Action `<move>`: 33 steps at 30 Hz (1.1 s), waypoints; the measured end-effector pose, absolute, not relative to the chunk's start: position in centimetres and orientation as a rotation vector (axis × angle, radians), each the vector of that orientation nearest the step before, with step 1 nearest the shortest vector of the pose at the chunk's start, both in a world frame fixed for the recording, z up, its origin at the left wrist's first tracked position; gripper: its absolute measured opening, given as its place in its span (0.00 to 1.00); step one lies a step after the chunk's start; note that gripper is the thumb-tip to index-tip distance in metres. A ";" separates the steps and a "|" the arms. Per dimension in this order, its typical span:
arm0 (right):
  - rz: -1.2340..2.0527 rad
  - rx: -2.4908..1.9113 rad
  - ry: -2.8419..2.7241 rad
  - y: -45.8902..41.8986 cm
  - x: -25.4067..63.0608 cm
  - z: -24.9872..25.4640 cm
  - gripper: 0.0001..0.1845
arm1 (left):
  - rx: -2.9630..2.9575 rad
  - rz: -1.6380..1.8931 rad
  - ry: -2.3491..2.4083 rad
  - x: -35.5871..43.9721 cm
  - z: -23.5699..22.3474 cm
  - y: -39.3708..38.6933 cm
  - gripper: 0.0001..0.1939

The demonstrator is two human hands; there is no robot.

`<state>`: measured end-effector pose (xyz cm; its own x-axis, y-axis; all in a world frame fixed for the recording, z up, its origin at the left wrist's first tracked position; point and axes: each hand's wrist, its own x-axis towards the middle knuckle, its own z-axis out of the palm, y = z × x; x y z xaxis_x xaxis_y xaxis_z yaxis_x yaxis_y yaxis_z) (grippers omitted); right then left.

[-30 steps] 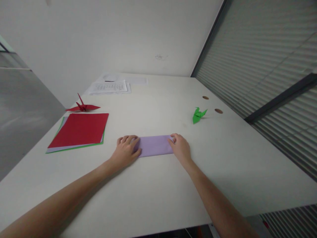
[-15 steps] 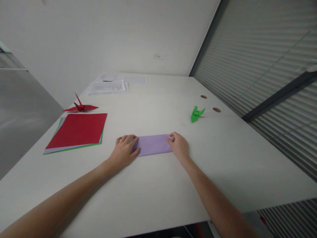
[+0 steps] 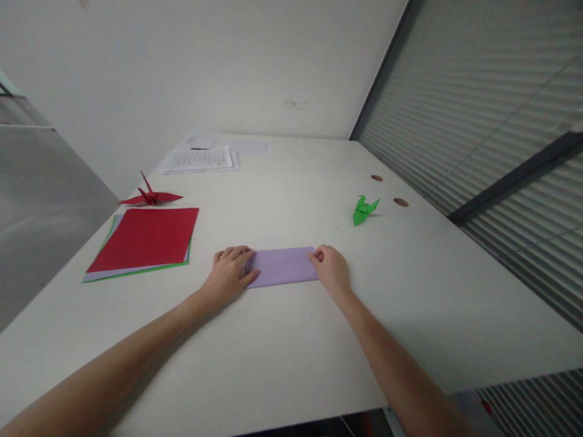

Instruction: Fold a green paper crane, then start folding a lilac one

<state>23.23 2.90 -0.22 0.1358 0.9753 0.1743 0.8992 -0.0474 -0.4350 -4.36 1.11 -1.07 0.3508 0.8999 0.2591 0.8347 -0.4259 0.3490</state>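
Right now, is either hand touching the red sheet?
No: the left hand and right hand touch the purple paper, away from the red sheet.

Is a long, flat, purple paper. Lies sideways, just below the middle of the frame.

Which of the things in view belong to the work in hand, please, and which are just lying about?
In hand:
Purple paper, between both hands
Left hand, resting on its left end
Right hand, at its right end

Apparently just lying about, untouched:
Red folded bird
Green folded bird
Stack of coloured sheets
Papers with writing
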 end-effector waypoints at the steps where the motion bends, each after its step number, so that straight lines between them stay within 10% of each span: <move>1: 0.223 -1.979 -1.801 2.9 23.2 -0.2 0.10 | 2.435 0.630 1.590 -4.4 -1.2 1.2 0.20; 33: 0.193 -1.977 -1.925 2.4 23.4 -0.1 0.07 | 2.203 0.651 1.797 -5.0 -1.0 1.9 0.19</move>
<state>23.41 2.38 -0.13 0.0556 0.9857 0.1590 0.9346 0.0046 -0.3556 -4.96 1.90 -1.00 0.1517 0.9689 0.1953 0.8694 -0.2248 0.4400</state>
